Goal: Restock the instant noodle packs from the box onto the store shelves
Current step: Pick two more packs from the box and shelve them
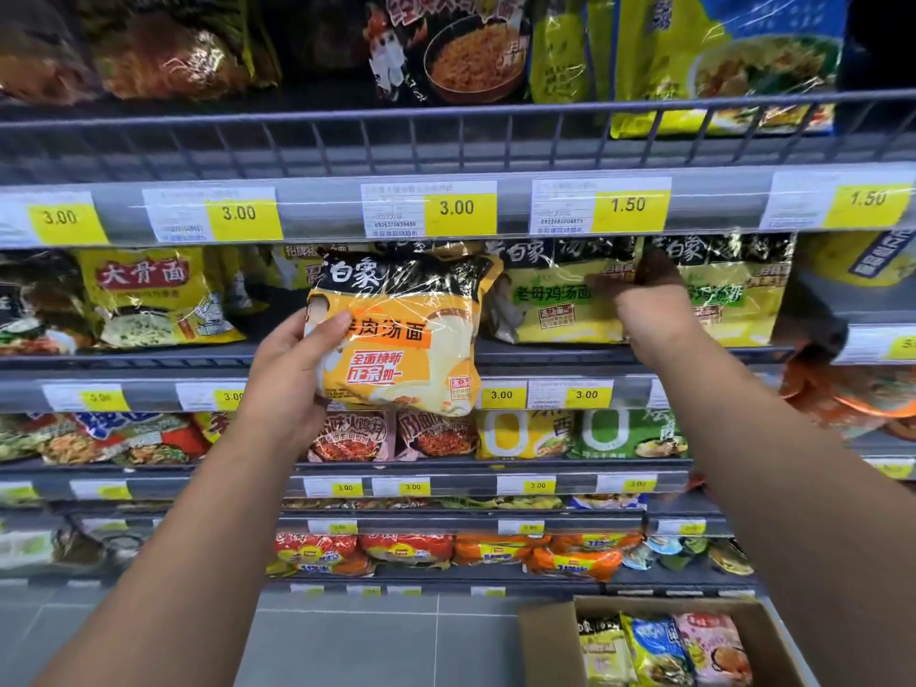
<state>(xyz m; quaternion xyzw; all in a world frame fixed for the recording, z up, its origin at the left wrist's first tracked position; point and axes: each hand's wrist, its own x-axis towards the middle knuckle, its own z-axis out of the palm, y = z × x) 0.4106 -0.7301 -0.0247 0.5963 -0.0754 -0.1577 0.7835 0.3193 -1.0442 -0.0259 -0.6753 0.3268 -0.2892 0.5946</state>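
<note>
We find the orange noodle pack (396, 334) at the centre of the frame, held upright in front of the second shelf (248, 357), its face towards us. Our left hand (297, 369) grips it by its left edge, thumb across the front. Our right hand (644, 295) reaches to the yellow-green packs (560, 300) right of centre, fingers pressed against them and bent over the front; whether it pinches one or merely pushes, we cannot tell. The dark gap behind the orange pack looks to be the intended slot.

In our judgement the step is done well by holding the neighbouring packs aside, then sliding the orange pack in upright, label outward, behind the shelf's front lip.

Legible writing: the pack reads 白象 across its black top, with 肉汤面 below. The green packs read 老母鸡汤面. A yellow pack (148, 295) at left reads 大骨面. Price tags (456, 208) above show 3.00 and 1.50.

The box (545, 637), lower right, holds more packs.
</note>
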